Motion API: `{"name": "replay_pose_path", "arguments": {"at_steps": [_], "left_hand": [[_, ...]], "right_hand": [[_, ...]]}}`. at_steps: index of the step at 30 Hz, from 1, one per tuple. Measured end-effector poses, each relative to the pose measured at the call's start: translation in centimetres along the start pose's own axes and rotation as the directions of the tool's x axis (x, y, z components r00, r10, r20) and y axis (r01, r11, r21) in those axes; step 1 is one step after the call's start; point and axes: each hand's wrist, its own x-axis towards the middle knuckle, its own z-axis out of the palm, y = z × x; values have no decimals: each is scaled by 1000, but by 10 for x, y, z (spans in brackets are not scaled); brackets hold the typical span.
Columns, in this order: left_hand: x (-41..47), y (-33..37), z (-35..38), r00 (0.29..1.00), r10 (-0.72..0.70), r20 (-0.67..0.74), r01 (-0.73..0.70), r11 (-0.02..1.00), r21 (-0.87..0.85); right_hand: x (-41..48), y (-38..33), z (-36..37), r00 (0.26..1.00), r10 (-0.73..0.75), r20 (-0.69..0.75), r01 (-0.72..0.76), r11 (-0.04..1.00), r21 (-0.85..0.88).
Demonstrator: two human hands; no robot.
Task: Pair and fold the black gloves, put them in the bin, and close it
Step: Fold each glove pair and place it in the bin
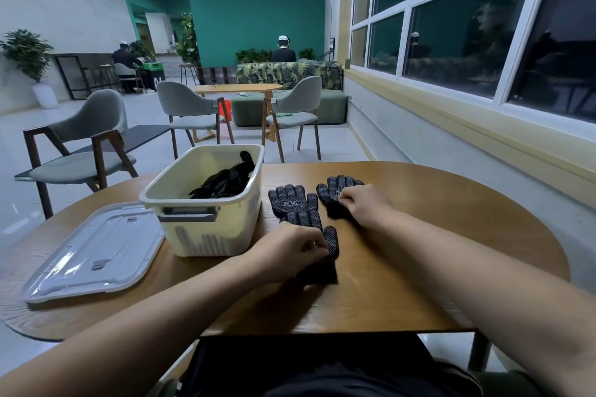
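Two black dotted gloves lie flat on the wooden table [403, 284], fingers pointing away from me. My left hand [290, 246] pinches the cuff end of the nearer glove [295, 208]. The farther glove [335, 192] is gripped at its cuff side by my right hand [362, 203]. A cream plastic bin [206, 219] stands open just left of the gloves, with more black gloves [225, 182] piled inside. Its clear lid [93, 251] lies flat on the table to the bin's left.
A grey chair [80, 145] stands beyond the table's left side, with more chairs and another table farther back. A wall with windows [483, 42] runs along the right. Two people sit far off in the room.
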Motion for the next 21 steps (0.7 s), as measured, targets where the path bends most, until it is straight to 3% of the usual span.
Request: {"name": "replay_pose_path", "arguments": {"at_steps": [3, 6, 11, 21], "left_hand": [[7, -11, 0, 998, -13, -57, 17, 997, 80], [8, -24, 6, 998, -67, -3, 67, 987, 148], [-3, -23, 12, 996, -90, 27, 87, 992, 94], [-13, -6, 26, 999, 24, 35, -26, 997, 68]], "right_hand": [[-1, 0, 0, 1000, 3, 3, -3, 1000, 0], [-1, 0, -1, 1000, -1, 10, 1, 1000, 7], [-1, 0, 0, 1000, -3, 9, 3, 1000, -1], [-3, -5, -2, 1000, 24, 9, -25, 999, 22]]}}
